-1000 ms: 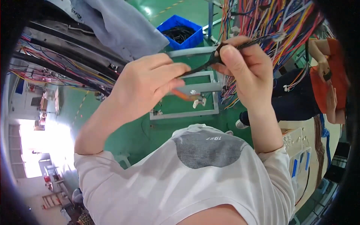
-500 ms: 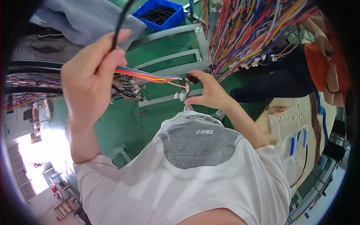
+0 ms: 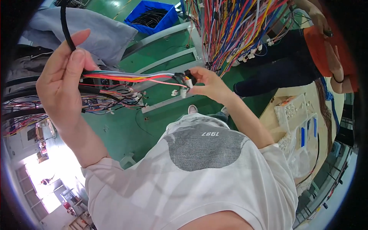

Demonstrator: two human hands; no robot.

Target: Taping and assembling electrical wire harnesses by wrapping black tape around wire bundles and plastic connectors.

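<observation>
My left hand (image 3: 61, 78) is closed around a black-sheathed cable (image 3: 66, 27), its fingers at the place where the coloured wires (image 3: 126, 78) come out. These wires run almost straight across to my right hand (image 3: 212, 86). Its thumb and forefinger pinch a small black piece (image 3: 190, 78) at the wire ends; whether that is a connector or a bit of tape, I cannot tell. Small white connectors (image 3: 183, 92) hang just below those fingertips, and one pinkish wire sags apart from the rest.
At left lie more black cables (image 3: 23, 94) with loose wire ends. A blue bin (image 3: 168, 19) of black pieces stands beyond a grey metal frame (image 3: 161, 37). A thick wire bundle (image 3: 230, 34) hangs upper right, near another person (image 3: 329, 50). Clear trays (image 3: 287, 115) sit on the right-hand table.
My left hand has shifted left with the cable. The wires now stretch longer between my hands. My right thumb and forefinger have come closer together at the wire ends.
</observation>
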